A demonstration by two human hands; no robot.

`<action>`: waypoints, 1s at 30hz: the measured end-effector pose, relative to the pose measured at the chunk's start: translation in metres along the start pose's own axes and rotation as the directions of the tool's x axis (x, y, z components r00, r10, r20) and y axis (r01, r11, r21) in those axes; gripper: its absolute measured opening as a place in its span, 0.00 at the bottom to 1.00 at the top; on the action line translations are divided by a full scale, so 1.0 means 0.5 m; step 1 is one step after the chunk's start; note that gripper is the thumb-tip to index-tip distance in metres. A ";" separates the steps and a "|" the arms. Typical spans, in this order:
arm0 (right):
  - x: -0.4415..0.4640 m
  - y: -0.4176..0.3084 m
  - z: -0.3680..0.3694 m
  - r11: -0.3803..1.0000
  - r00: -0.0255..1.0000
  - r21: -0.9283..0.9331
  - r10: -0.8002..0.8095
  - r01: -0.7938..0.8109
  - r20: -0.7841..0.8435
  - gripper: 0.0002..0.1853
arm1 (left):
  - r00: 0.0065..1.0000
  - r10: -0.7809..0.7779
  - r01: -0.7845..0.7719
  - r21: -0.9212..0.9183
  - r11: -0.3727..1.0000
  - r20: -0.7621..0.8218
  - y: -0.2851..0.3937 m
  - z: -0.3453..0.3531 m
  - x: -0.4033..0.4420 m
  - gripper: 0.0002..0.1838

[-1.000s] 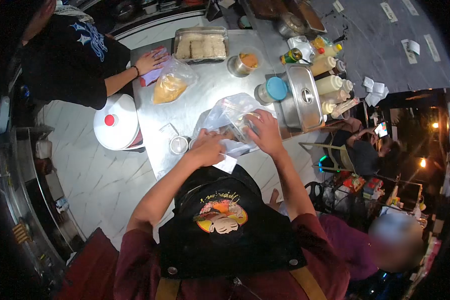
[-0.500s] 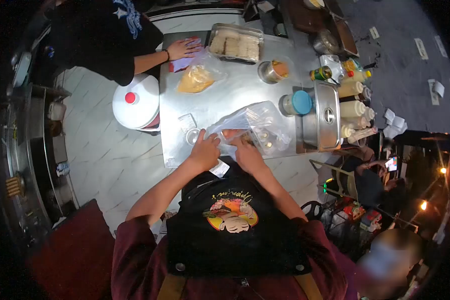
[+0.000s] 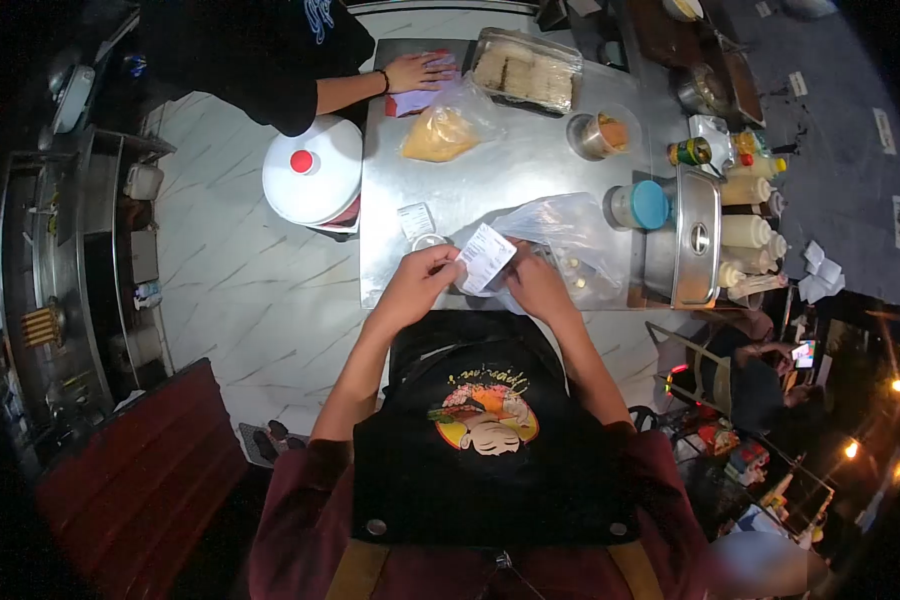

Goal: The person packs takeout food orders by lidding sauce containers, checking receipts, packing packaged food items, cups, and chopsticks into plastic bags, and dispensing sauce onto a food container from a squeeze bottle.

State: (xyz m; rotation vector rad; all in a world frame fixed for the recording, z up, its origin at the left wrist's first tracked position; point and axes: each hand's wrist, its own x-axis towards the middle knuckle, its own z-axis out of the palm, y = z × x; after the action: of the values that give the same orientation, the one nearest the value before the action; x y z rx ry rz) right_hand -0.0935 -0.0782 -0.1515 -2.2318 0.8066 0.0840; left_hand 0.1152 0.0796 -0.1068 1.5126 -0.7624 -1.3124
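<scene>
On a pale, grey-veined floor (image 3: pixel 230 260) a metal table (image 3: pixel 515 165) is set, and above its near part a printed paper slip (image 3: pixel 487 257) is held. With the slip taken as the dial's centre, a clear plastic bag (image 3: pixel 578 235) is seen at three o'clock, a blue-lidded tub (image 3: pixel 650 205) between two and three, and a bag of yellow food (image 3: pixel 440 137) at eleven. The slip's left edge is pinched between thumb and fingers by the left hand (image 3: pixel 417 283); the right hand (image 3: pixel 542 288) is placed at four o'clock, and because its fingertips are partly hidden, what it grasps cannot be told. The slip may be judged light, thin and easily creased, best taken by its edges; the bag, soft and slippery, is better gathered by a loose fold.
</scene>
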 end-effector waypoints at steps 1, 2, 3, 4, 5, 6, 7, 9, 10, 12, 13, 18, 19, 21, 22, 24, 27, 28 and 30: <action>-0.004 -0.026 -0.017 0.996 0.994 0.062 -0.059 0.065 -0.089 0.22 | 1.000 -0.007 0.005 -0.077 0.997 -0.024 0.000 0.004 -0.003 0.10; -0.004 -0.046 -0.032 0.984 0.977 0.118 -0.114 0.136 -0.180 0.21 | 0.999 -0.004 -0.001 -0.121 0.993 -0.042 0.002 0.009 -0.005 0.10; -0.002 -0.057 -0.040 0.920 0.985 0.375 -0.053 0.112 -0.165 0.19 | 0.998 -0.003 -0.007 -0.165 0.986 -0.059 0.005 0.013 -0.009 0.11; -0.002 -0.065 -0.045 0.792 0.991 0.605 0.002 0.079 -0.132 0.18 | 0.997 -0.003 -0.013 -0.208 0.978 -0.076 0.008 0.014 -0.012 0.11; -0.003 -0.075 -0.050 0.607 0.995 0.794 0.050 0.039 -0.087 0.17 | 0.997 -0.007 -0.009 -0.214 0.977 -0.074 0.012 0.012 -0.015 0.11; 0.000 -0.091 -0.056 0.603 0.994 0.798 0.079 0.010 -0.072 0.16 | 0.998 -0.012 -0.004 -0.219 0.976 -0.068 0.016 0.011 -0.018 0.11; 0.008 -0.113 -0.061 0.599 0.992 0.801 0.111 -0.019 -0.059 0.15 | 0.998 -0.016 0.002 -0.224 0.975 -0.058 0.019 0.011 -0.019 0.11; 0.024 -0.140 -0.072 0.611 0.987 0.790 0.147 -0.040 -0.064 0.15 | 0.998 -0.007 -0.006 -0.199 0.980 -0.066 0.019 0.011 -0.021 0.12; 0.032 -0.148 -0.077 0.629 0.986 0.777 0.149 -0.031 -0.081 0.15 | 0.998 -0.001 -0.013 -0.187 0.982 -0.070 0.019 0.011 -0.020 0.12; 0.041 -0.158 -0.084 0.644 0.984 0.765 0.152 -0.027 -0.093 0.14 | 0.998 -0.012 -0.001 -0.213 0.977 -0.060 0.026 0.011 -0.021 0.13; 0.045 -0.161 -0.086 0.641 0.984 0.767 0.153 -0.030 -0.089 0.13 | 0.998 -0.019 0.005 -0.226 0.974 -0.058 0.029 0.009 -0.021 0.14; 0.056 -0.155 -0.080 0.667 0.986 0.745 0.131 -0.010 -0.104 0.13 | 0.998 -0.028 0.013 -0.266 0.964 -0.053 0.030 0.000 -0.015 0.14; 0.058 -0.152 -0.078 0.669 0.986 0.743 0.130 -0.008 -0.106 0.13 | 0.998 -0.030 0.016 -0.269 0.963 -0.048 0.030 -0.002 -0.014 0.14; 0.061 -0.150 -0.075 0.667 0.985 0.745 0.127 0.005 -0.120 0.13 | 0.999 -0.029 0.017 -0.279 0.960 -0.039 0.024 -0.005 -0.008 0.14; 0.063 -0.151 -0.074 0.662 0.983 0.749 0.126 0.014 -0.130 0.13 | 0.999 -0.028 0.017 -0.283 0.959 -0.033 0.021 -0.006 -0.005 0.14; 0.066 -0.153 -0.077 0.668 0.981 0.744 0.131 0.018 -0.141 0.13 | 0.999 -0.027 0.016 -0.294 0.956 -0.035 0.020 -0.005 0.000 0.14; 0.071 -0.155 -0.085 0.692 0.980 0.722 0.143 0.001 -0.138 0.13 | 0.999 -0.025 0.015 -0.297 0.955 -0.031 0.030 -0.006 0.003 0.14; 0.074 -0.153 -0.084 0.696 0.980 0.718 0.145 -0.003 -0.137 0.13 | 0.999 -0.024 0.014 -0.295 0.955 -0.030 0.033 -0.007 0.004 0.14; 0.076 -0.157 -0.087 0.692 0.980 0.722 0.152 -0.013 -0.128 0.13 | 0.999 -0.029 0.018 -0.300 0.954 -0.032 0.032 -0.008 0.008 0.13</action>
State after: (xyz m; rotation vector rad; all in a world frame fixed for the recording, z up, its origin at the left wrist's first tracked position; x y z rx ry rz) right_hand -0.0259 -0.0865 -0.0819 -1.4540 0.8483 -0.3491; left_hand 0.1222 0.0716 -0.0936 1.3012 -0.4961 -1.3472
